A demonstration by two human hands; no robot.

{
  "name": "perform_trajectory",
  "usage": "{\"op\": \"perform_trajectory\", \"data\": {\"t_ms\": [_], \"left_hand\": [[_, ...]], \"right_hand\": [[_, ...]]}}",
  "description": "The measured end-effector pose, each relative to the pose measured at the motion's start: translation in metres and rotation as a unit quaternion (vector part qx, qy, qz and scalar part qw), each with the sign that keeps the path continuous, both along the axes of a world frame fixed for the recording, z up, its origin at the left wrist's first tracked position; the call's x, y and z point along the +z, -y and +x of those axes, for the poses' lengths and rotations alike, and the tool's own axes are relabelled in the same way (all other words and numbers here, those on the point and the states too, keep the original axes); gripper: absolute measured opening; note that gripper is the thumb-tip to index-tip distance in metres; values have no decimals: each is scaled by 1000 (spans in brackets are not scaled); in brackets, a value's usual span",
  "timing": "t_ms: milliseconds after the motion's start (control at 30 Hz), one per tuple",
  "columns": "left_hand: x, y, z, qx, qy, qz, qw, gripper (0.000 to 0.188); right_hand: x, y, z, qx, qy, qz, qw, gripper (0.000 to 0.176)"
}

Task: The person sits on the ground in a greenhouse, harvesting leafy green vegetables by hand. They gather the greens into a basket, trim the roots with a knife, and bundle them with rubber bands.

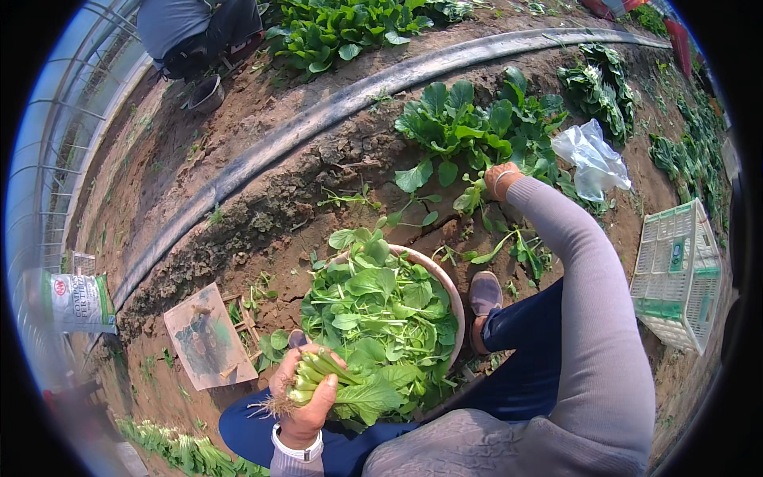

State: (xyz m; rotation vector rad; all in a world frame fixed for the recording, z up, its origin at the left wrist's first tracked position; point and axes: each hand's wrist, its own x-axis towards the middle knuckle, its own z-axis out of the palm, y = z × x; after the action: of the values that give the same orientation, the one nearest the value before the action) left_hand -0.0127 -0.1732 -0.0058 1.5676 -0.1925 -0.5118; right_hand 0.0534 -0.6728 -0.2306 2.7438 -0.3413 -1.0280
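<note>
My left hand [307, 399] is closed around a bunch of leafy green vegetables [325, 372], roots pointing left and leaves hanging over the tub. Below me stands a round tub [456, 298] with a pale rim, heaped with loose green leaves [381, 304]. Farther out, my right hand [502, 179] is at the base of a leafy plant at the near edge of a growing clump [453, 119]. Its fingertips are partly hidden, so whether they grip the stem cannot be told.
A clear plastic bag [593, 158] lies right of the clump. A white plastic crate [673, 274] stands at right, a stained board [208, 337] at left. A pale hose [357, 101] crosses the soil. Another person [191, 36] is at upper left near a dark bucket [207, 94]. Harvested bunches [179, 447] lie lower left.
</note>
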Motion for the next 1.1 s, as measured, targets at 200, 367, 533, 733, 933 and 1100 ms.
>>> {"op": "perform_trajectory", "data": {"t_ms": [200,367,533,733,933,1100], "left_hand": [[12,-7,-8,-64,55,20,996,30],[10,-9,-15,-96,60,9,994,27],[5,-14,-13,-122,95,33,987,40],[-14,-6,-8,-134,147,-4,980,41],[-3,13,-7,-82,-30,-59,994,38],[-23,22,-11,-94,-97,-114,984,28]], "right_hand": [[120,-77,0,-173,179,470,847,33],[150,-150,-20,-202,209,689,664,32],[180,-226,-44,-196,215,742,605,25],[187,-282,-57,-171,171,862,446,24],[193,-303,-56,-239,183,895,330,20],[186,-304,-50,-227,209,883,354,25]]}}
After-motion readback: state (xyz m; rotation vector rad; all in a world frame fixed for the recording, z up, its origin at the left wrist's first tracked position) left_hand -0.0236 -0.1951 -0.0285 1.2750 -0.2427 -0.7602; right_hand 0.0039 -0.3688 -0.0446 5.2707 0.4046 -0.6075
